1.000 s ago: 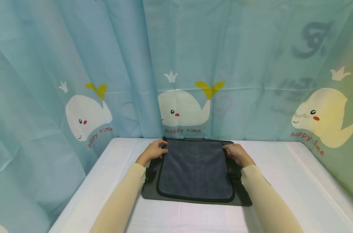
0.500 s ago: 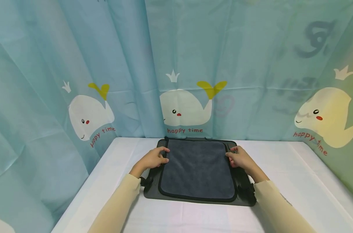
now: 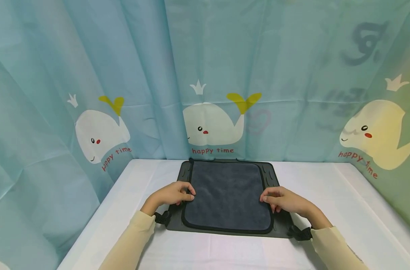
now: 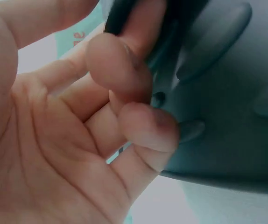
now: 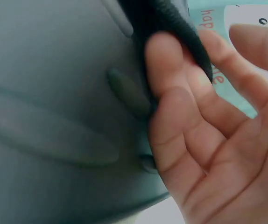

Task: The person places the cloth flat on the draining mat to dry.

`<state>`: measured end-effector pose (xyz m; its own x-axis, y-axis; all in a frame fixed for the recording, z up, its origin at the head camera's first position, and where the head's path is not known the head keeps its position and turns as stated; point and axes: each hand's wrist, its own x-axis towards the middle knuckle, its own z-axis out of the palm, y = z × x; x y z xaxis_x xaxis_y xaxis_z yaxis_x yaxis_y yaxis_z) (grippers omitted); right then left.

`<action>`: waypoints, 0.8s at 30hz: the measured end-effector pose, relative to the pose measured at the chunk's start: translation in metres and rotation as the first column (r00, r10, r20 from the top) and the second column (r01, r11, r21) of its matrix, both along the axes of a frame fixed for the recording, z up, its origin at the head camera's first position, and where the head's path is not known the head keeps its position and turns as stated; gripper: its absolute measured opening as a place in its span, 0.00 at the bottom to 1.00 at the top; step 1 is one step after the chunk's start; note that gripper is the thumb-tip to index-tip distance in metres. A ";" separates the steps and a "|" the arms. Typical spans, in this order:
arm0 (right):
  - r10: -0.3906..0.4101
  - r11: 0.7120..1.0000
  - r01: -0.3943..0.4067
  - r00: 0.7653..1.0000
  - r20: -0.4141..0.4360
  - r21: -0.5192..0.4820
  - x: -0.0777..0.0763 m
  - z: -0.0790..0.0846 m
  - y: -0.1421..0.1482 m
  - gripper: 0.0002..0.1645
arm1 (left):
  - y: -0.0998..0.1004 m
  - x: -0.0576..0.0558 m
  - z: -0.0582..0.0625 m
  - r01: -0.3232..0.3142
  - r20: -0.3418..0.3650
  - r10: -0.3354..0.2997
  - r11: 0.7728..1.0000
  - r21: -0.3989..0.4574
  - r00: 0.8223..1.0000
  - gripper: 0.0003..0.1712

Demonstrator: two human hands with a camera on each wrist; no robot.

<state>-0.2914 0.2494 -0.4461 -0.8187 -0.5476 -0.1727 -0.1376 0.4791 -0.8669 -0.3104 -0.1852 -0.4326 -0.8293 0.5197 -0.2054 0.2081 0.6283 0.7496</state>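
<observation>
A dark grey plush mat (image 3: 226,197) with black edging lies on a larger dark base (image 3: 269,173) that has raised oblong ridges. At the plush mat's left edge, my left hand (image 3: 169,195) pinches the edging between thumb and fingers, its fingertips tucked toward the base. Opposite it, my right hand (image 3: 287,200) holds the right edge the same way. In the right wrist view the black edging (image 5: 187,35) stands lifted around the fingertips. The ridged base (image 4: 227,149) fills the right side of the left wrist view. Where the thumbs press is hidden from the wrist cameras.
The base lies flat on a white table (image 3: 326,195), against its back edge. Behind and beside it hangs a blue-green curtain (image 3: 140,67) printed with whales. Black straps (image 3: 301,233) are worn at both wrists.
Both hands have moved down the mat's side edges toward me, from near its far corners to about mid-length. The mat and base stay in place.
</observation>
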 end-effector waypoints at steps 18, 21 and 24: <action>0.174 0.985 -0.174 0.984 0.034 -0.002 0.012 -0.001 0.012 0.18 | -0.005 0.006 -0.003 0.081 0.029 -0.081 0.997 0.012 0.996 0.09; 0.172 0.985 -0.171 0.984 0.045 -0.025 0.013 0.000 0.013 0.17 | -0.008 0.007 -0.001 0.077 0.035 -0.077 0.997 0.013 0.996 0.10; 0.168 0.986 -0.166 0.984 0.054 -0.031 0.013 0.001 0.013 0.17 | -0.009 0.007 0.000 0.075 0.040 -0.075 0.997 0.007 0.996 0.10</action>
